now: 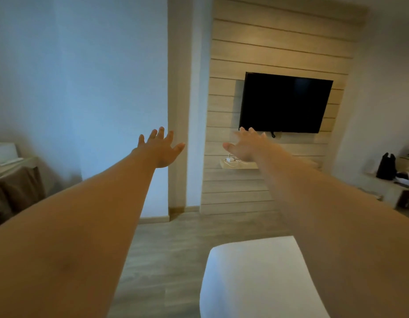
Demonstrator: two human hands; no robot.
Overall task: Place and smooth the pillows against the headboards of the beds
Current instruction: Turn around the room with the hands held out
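White bed corner point(256, 276) at lower centre, no pillow visible. Both arms stretched out, left hand point(161, 149) and right hand point(244, 145) spread, grasping nothing. Beyond, dark wall television point(285, 103), small shelf point(238, 165) with cables; black bag point(386, 167) on right worktop point(382, 188).

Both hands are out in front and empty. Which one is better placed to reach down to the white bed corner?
Probably the right hand: its forearm passes directly over the white bed corner, while the left hand reaches out over bare floor.
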